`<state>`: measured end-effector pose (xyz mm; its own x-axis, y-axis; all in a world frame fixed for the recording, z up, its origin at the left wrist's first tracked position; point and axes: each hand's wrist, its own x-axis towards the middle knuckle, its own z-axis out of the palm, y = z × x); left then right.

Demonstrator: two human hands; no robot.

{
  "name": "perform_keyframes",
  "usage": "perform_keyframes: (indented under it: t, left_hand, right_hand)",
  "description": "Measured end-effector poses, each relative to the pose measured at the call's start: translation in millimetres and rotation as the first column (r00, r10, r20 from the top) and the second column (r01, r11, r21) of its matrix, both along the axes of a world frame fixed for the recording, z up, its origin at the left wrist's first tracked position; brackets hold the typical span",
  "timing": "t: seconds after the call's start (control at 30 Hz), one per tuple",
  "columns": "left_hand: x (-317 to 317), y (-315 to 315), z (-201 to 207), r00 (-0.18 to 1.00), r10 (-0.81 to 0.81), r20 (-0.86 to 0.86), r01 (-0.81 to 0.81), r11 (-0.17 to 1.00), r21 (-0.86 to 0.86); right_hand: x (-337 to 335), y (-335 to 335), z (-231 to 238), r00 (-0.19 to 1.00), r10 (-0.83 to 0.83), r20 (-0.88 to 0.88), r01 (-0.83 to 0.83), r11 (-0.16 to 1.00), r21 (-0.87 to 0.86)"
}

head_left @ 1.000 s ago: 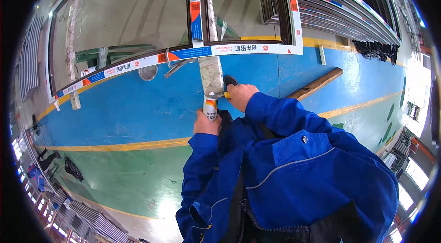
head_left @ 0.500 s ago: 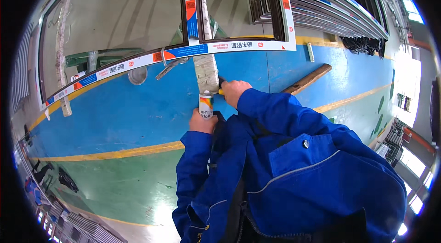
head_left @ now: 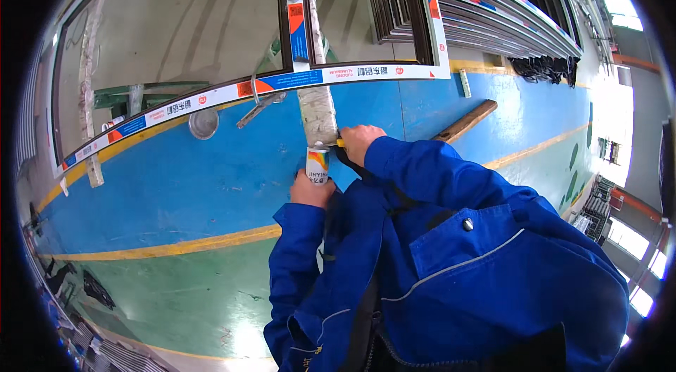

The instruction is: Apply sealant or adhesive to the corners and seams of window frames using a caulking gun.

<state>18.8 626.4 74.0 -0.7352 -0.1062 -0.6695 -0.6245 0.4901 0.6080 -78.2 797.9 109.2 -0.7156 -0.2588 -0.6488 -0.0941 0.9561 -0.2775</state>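
My left hand (head_left: 312,191) is closed round a white cylindrical sealant cartridge (head_left: 318,166) with an orange and yellow label, held upright at the end of a pale, worn beam (head_left: 318,115). Just right of the cartridge's top, my right hand (head_left: 362,141) is closed on a small yellow tool (head_left: 341,143); most of it is hidden by the fingers. The yellow part comes close to the cartridge's top, but I cannot tell whether they touch. Beyond both hands lies a large window frame (head_left: 331,76) with printed protective film, resting across the beam.
A metal tool (head_left: 259,110) lies by the frame's near edge, with a round metal tin (head_left: 204,123) to its left. At right, a brown wooden bar (head_left: 468,121) lies on the blue floor (head_left: 169,189). Stacked dark frames (head_left: 507,27) stand at the far right.
The yellow tool's black end, earlier seen beside the beam, no longer shows there. The right hand has turned slightly. The left hand still holds the cartridge, and the whole view has shifted a little.
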Motion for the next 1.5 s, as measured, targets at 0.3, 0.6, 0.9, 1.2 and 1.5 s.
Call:
perform_keyframes:
  t: [0.3,0.6,0.9,1.2,1.5]
  left_hand:
    - [-1,13,12,0.999,0.017,0.035,-0.010,0.982,-0.187]
    - [1,3,1,0.999,-0.034,-0.035,0.032,0.999,-0.036]
    - [6,20,17,0.991,-0.097,-0.095,0.066,0.957,-0.283]
    - [3,13,14,0.990,-0.120,-0.074,0.099,0.966,-0.237]
    - [7,21,25,0.978,-0.154,-0.144,0.095,0.931,-0.352]
  right_hand:
    - [4,2,-3,1.000,-0.015,-0.005,0.015,0.999,0.028]
    - [2,-3,3,1.000,0.021,-0.015,-0.021,0.999,0.025]
    - [2,1,7,1.000,-0.006,0.008,0.005,0.997,0.079]
    - [0,-3,16,1.000,0.003,0.025,-0.004,0.998,0.055]
    - [3,-3,17,0.999,-0.025,0.021,0.024,0.996,0.084]
